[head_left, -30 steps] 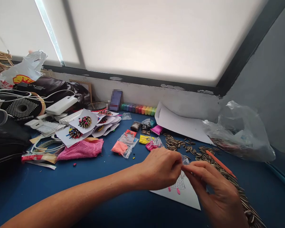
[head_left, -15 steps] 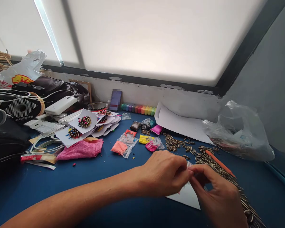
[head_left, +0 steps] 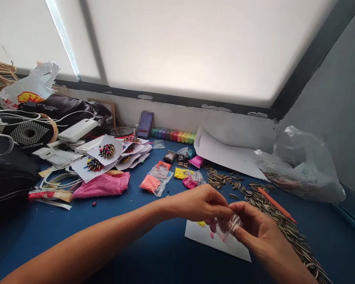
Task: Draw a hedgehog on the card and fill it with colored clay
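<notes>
One small clear bag (head_left: 231, 226) is held just above a white card (head_left: 195, 233), pinched between thumb and fingers of the right hand (head_left: 263, 233); the left hand (head_left: 197, 202) touches it, fingertips hidden, so I cannot tell whether they grip. Striped seeds (head_left: 285, 228) spread beside the right hand, an orange strip (head_left: 276, 205) along them. Farther off lie a yellow packet (head_left: 183, 173) and a curled white sheet (head_left: 229, 157), then a row of coloured blocks (head_left: 177, 136) near the wall (head_left: 177, 111).

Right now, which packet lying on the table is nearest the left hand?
The magenta packet, just beyond the left hand. Its neighbour, the yellow packet, lies a little farther off, and the coral packet farther left.
</notes>
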`<action>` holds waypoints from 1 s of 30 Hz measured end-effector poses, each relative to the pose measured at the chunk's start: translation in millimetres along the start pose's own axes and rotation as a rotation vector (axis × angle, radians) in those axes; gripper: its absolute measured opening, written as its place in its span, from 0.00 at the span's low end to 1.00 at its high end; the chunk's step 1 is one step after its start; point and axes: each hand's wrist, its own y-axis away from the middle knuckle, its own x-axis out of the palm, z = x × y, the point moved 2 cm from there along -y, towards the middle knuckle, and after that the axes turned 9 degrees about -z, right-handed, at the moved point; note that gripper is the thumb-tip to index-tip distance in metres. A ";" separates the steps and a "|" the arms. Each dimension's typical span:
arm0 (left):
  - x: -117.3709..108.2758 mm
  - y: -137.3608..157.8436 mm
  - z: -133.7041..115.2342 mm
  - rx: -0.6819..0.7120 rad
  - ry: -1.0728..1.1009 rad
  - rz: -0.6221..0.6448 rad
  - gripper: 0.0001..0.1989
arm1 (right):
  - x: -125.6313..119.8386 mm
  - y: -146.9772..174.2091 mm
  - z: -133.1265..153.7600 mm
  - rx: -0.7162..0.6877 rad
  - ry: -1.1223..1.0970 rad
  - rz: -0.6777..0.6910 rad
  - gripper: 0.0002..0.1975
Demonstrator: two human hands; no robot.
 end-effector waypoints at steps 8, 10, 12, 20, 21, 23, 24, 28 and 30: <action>1.7 3.0 -4.2 -0.038 0.145 0.056 0.11 | -0.8 -1.3 5.7 0.039 -0.004 -0.044 0.15; -1.2 2.4 -1.8 -0.062 0.221 0.106 0.13 | -1.5 -2.5 5.6 0.096 0.004 -0.021 0.20; -3.1 2.3 -1.3 -0.060 0.225 0.110 0.15 | -1.7 -3.0 5.6 0.148 -0.036 0.039 0.23; -3.2 2.0 -6.2 -0.003 0.262 0.007 0.07 | -4.1 -2.6 6.0 0.200 -0.280 0.153 0.20; -3.4 1.6 -5.6 -0.008 0.260 -0.003 0.06 | -4.5 -2.5 6.6 0.190 -0.265 0.137 0.20; -4.3 0.8 -4.8 0.001 0.245 -0.023 0.06 | -5.5 -2.2 7.9 0.168 -0.222 0.100 0.19; -4.9 0.6 -4.9 0.014 0.232 -0.034 0.06 | -6.0 -1.9 8.3 0.159 -0.201 0.086 0.18; -5.7 0.1 -7.6 0.047 0.179 -0.114 0.05 | -6.7 -1.1 9.3 0.107 -0.143 0.073 0.17; -4.6 0.0 -9.3 0.052 0.151 -0.166 0.04 | -5.9 -1.2 10.4 0.068 -0.069 0.048 0.19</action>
